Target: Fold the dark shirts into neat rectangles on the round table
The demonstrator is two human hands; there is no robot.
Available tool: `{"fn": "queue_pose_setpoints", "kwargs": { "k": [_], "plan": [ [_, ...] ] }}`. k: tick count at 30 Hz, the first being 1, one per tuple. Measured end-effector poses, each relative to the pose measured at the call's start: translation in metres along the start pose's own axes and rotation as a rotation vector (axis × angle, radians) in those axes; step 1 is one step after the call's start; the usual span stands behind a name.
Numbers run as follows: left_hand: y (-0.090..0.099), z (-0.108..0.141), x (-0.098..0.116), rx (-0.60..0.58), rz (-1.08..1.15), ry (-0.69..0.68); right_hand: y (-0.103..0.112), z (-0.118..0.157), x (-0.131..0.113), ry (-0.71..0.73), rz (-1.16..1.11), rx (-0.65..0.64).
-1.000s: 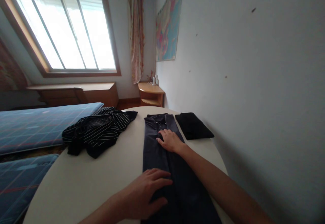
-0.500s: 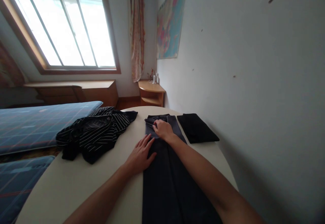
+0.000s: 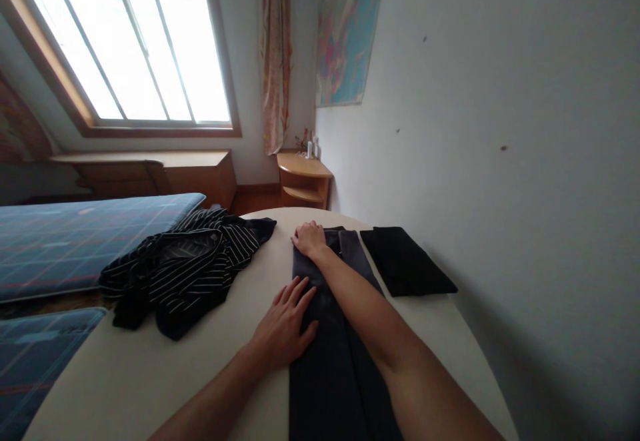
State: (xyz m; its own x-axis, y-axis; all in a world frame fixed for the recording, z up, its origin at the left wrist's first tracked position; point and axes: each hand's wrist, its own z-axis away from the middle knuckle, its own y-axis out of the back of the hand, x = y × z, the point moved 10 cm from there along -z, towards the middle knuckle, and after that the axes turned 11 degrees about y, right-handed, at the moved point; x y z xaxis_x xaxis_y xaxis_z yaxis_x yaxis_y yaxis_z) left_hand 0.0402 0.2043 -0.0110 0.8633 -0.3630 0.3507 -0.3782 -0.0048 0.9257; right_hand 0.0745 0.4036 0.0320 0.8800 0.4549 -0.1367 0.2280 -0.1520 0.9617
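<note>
A pair of dark trousers [image 3: 325, 361] lies lengthwise on the pale round table [image 3: 235, 387], with the waist at the far end. My left hand [image 3: 284, 324] rests on the left edge of the trousers, fingers spread and gripping nothing. At the far left corner of the waist, my right hand [image 3: 310, 237] has its fingers bent down over the cloth; the fingertips are partly hidden. My right forearm crosses above the trousers.
Left on the table is a crumpled black striped top [image 3: 190, 261]. A folded black garment [image 3: 405, 261] lies right of the trousers, near the wall [image 3: 525, 227]. Blue plaid mattresses [image 3: 90, 241] adjoin the table's left side. A corner shelf [image 3: 303, 164] stands beyond.
My right hand has moved from the middle of the waist to its far left corner, and the bunched cloth there now lies flatter. My left hand stays spread on the trousers' left edge.
</note>
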Motion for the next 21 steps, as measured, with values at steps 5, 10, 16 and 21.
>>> {"fn": "queue_pose_setpoints", "kwargs": {
  "k": [5,10,16,21],
  "plan": [
    [0.002,0.000,0.000,-0.005,-0.008,0.019,-0.005,-0.016,0.027,-0.164,-0.123,-0.010],
    [0.001,-0.001,-0.001,0.002,0.011,0.014,-0.012,-0.018,0.042,-0.234,-0.192,-0.036],
    [0.003,-0.001,0.002,-0.011,0.007,0.031,-0.011,-0.018,0.031,-0.179,-0.186,-0.082],
    [0.001,-0.001,0.001,-0.016,-0.007,0.033,-0.010,-0.024,0.022,-0.187,-0.098,-0.104]
  ]
}}
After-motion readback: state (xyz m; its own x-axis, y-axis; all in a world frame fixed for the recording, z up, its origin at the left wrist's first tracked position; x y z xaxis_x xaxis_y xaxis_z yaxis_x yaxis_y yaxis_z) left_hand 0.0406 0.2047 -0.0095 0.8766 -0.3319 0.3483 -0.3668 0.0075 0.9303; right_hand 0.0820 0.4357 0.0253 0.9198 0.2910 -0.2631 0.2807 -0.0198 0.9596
